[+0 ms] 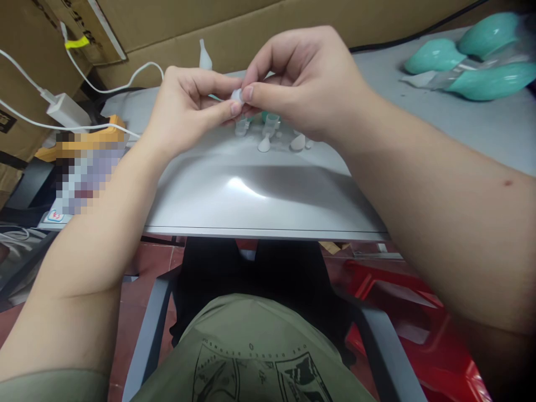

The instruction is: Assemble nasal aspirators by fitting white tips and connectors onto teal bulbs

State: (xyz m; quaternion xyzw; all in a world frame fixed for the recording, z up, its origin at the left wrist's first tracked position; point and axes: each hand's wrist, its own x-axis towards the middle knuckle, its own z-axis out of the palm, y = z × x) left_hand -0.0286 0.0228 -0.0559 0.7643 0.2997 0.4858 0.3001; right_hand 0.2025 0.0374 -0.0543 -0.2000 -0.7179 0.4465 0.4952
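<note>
My left hand (201, 100) and my right hand (293, 78) meet above the table. The fingertips of both pinch a small whitish plastic piece (237, 96), largely covered by the fingers, so its full shape is hidden. Under and behind the hands, small clear plastic fittings (272, 121) lie on the table. White rounded tips (263, 145) show at their near ends, and bits of teal peek out behind the fingers. Beyond my left hand rises a white tapered nozzle (205, 58); its lower part is hidden.
Teal rubber bulbs (489, 81) with clear necks lie at the grey table's (201, 206) far right. On the left are a white charger (69, 110) with cables and a yellow-orange object (104, 131). Cardboard (188, 33) stands behind. A red plastic stool (419, 335) is below right.
</note>
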